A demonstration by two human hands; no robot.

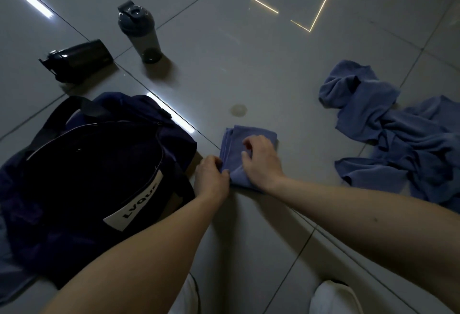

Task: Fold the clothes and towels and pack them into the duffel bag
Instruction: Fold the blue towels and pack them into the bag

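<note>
The left hand pinches the folded towel edge in a closed grip while the right hand, fingers loosely open, presses it flat, securing the fold beside the duffel bag.

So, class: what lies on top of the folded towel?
Both hands: the right hand presses flat on the folded towel, the left hand pinches its near edge. Whatever lies beneath is hidden.
</note>
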